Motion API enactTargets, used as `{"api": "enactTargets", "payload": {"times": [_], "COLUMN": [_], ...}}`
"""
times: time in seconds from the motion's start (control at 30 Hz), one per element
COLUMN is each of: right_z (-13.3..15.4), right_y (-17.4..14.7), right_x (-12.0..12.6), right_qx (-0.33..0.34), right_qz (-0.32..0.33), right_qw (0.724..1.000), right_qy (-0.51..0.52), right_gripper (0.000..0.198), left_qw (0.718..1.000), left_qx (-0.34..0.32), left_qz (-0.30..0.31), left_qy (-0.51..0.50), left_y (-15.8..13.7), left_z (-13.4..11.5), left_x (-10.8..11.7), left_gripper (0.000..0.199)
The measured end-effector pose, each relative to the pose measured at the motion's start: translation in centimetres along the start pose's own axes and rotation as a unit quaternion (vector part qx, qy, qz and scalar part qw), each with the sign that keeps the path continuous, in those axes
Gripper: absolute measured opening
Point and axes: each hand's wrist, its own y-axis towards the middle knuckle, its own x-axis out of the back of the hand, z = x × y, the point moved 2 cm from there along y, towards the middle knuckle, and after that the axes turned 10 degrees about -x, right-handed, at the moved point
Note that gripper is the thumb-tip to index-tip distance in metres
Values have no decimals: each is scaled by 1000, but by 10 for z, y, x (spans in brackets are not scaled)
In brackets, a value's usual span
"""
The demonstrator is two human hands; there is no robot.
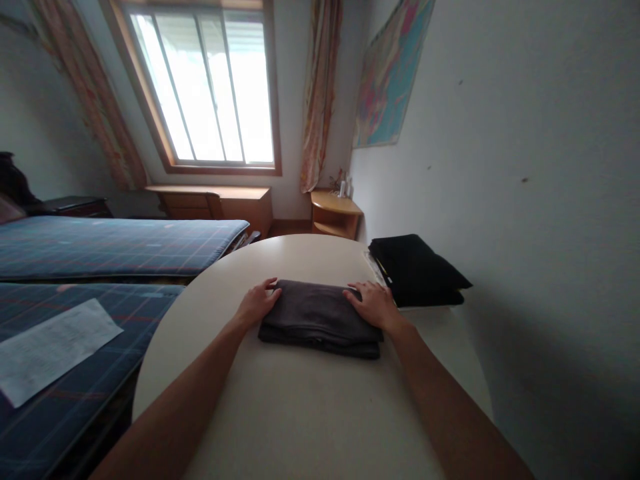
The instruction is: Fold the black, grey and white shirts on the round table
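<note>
A folded dark grey garment (320, 313), stacked in several layers, lies on the round cream table (300, 413) in front of me. My left hand (257, 303) rests against its far left corner, thumb at the cloth's edge and fingers stretched forward. Over the right side of the garment, my right hand (373, 303) lies with thumb and fingers apart, touching the cloth. Neither hand lifts the garment. Just beyond my right hand sits a pile of folded black cloth (417, 267), on something pale that shows only at its edges.
At the left are beds with blue plaid mattresses (115, 247), one bearing a sheet of paper (60, 347). A wall (540, 233) runs close along the table's right side. A wooden desk (220, 193) and a corner shelf (335, 203) stand at the back.
</note>
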Motion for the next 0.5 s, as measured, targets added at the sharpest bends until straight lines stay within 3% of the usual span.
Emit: {"api": "enactTargets", "payload": {"times": [0.13,0.27,0.37,0.5], "right_z": [-13,-27,-18,12], "right_y": [-12,-30,-35,-32], "right_x": [14,18,17,5], "right_qx": [-39,-70,-57,3], "right_qz": [64,170,142,95], "right_qw": [996,981,988,988], "right_qy": [-45,-69,-22,120], "right_gripper": [54,57,51,47], "left_qw": [999,990,986,977], "left_qx": [1,-77,-115,-179], "left_qz": [-6,-43,-34,8], "left_qy": [34,106,117,119], "left_y": [-6,-14,-24,-44], "left_z": [-13,-44,-72,-101], "left_x": [9,16,8,-14], "left_gripper": [35,30,34,51]}}
